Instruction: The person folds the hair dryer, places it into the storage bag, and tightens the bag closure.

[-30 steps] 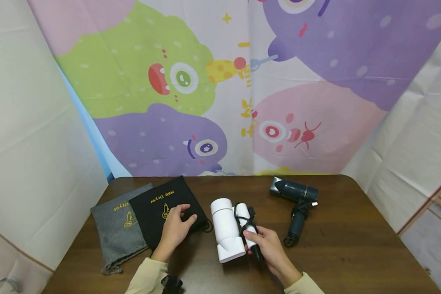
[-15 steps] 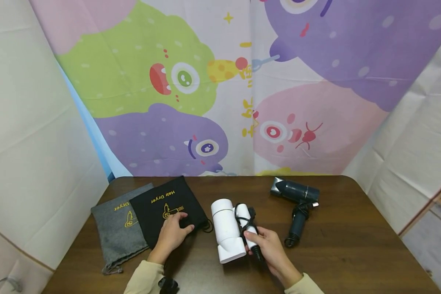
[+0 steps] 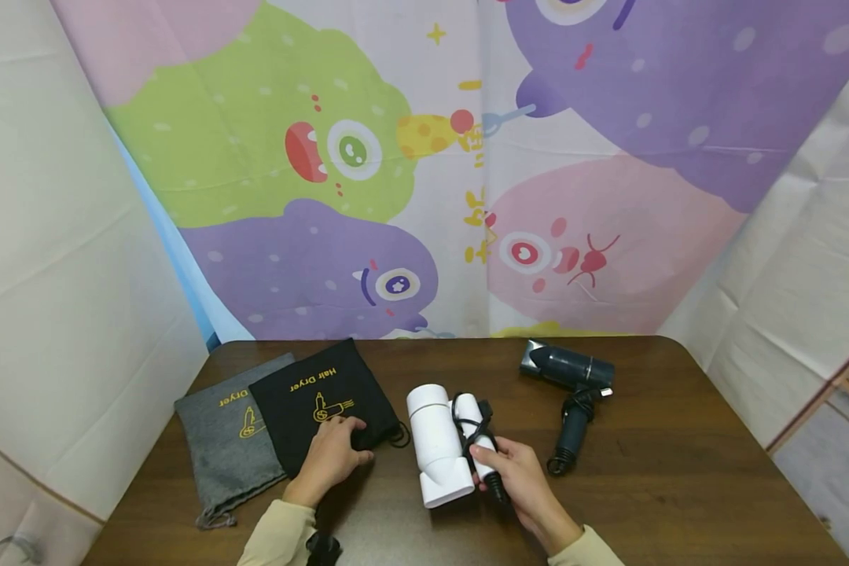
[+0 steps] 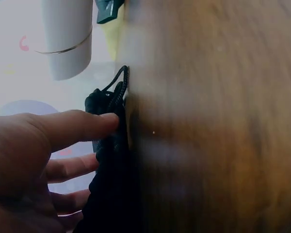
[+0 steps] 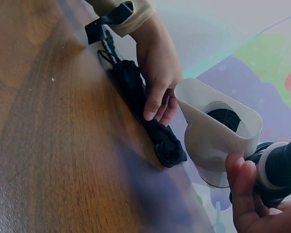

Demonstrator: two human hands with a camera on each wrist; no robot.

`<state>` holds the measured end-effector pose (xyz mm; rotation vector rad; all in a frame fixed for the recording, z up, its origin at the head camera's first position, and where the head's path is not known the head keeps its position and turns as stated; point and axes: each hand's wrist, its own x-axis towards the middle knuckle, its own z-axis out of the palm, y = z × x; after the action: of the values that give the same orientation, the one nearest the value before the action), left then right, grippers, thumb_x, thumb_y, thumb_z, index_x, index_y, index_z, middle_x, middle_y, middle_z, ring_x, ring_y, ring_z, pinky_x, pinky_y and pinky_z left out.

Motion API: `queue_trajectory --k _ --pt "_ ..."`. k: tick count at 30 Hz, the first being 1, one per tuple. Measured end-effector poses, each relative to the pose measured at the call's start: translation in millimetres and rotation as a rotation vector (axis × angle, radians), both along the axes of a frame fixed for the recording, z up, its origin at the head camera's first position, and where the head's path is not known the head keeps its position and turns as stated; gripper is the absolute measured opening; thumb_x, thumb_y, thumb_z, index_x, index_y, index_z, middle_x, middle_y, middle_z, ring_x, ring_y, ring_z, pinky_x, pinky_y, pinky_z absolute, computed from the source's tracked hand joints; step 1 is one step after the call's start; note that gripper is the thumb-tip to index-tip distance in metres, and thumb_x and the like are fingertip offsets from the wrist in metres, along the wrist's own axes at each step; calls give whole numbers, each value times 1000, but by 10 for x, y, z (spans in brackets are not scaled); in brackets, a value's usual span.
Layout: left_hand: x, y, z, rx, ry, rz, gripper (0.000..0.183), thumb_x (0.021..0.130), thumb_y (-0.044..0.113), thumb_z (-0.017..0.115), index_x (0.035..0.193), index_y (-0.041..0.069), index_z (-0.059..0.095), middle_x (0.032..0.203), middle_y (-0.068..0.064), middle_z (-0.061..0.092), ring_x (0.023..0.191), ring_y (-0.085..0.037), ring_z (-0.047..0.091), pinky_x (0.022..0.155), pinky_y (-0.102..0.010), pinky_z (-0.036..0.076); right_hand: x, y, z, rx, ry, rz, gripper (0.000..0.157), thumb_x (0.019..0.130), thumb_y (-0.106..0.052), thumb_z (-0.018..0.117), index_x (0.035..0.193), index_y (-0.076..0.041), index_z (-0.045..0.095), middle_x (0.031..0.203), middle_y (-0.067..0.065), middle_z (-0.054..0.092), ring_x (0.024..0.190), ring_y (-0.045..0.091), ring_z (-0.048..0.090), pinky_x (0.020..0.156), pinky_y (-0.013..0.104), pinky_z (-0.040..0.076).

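Observation:
In the head view my right hand [image 3: 520, 479] grips the folded handle of a white hair dryer [image 3: 437, 448], with a black cord wound round that handle. The dryer is held above the table, its wide nozzle [image 5: 218, 116] facing the camera in the right wrist view. My left hand [image 3: 331, 456] rests its fingertips on a black drawstring pouch [image 3: 325, 377] printed "Hair Dryer", near the lower edge; its thumb [image 4: 87, 127] lies by the gathered mouth in the left wrist view. Beneath the black pouch's left side lies a grey drawstring pouch [image 3: 215, 448].
A dark hair dryer [image 3: 569, 367] with its cord wrapped round the handle lies at the right of the brown table [image 3: 665, 472]. Behind the table hangs a cartoon-printed cloth [image 3: 368, 236]; pale fabric panels [image 3: 92, 259] stand at both sides.
My left hand has drawn back a little toward me and lowered its fingers onto the black pouch, uncovering more of its printed picture. The right hand and white hair dryer have barely moved.

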<state>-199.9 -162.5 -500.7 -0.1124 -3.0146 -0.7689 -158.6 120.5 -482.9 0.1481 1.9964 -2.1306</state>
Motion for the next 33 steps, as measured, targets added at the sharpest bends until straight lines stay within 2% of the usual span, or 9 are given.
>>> queue_trajectory --k 9,15,24,33 --pt "4 -45 -26 -88 58 -72 36 72 13 83 104 6 68 109 -14 65 107 -37 58 90 -54 47 2 8 -1 2 -8 -9 32 88 -17 68 103 10 60 62 0 63 57 13 62 57 26 51" --pt "-18 -69 16 -90 39 -93 32 74 12 82 103 6 69 110 -15 66 107 -37 59 93 -52 46 6 12 2 5 -14 -13 34 88 -17 68 106 11 60 63 0 63 58 13 62 57 26 51" --pt "-22 -90 25 -69 -3 -91 24 82 14 75 104 8 70 115 -16 66 112 -38 58 97 -53 44 26 19 -6 -6 -14 -4 35 88 -17 69 106 11 59 64 0 63 58 13 62 57 25 51" --pt "-35 -90 33 -28 63 -53 11 82 14 73 93 17 76 101 -5 74 100 -32 66 89 -51 49 24 23 -28 -9 -10 -4 34 88 -17 69 104 11 59 64 0 63 57 13 62 56 25 51"
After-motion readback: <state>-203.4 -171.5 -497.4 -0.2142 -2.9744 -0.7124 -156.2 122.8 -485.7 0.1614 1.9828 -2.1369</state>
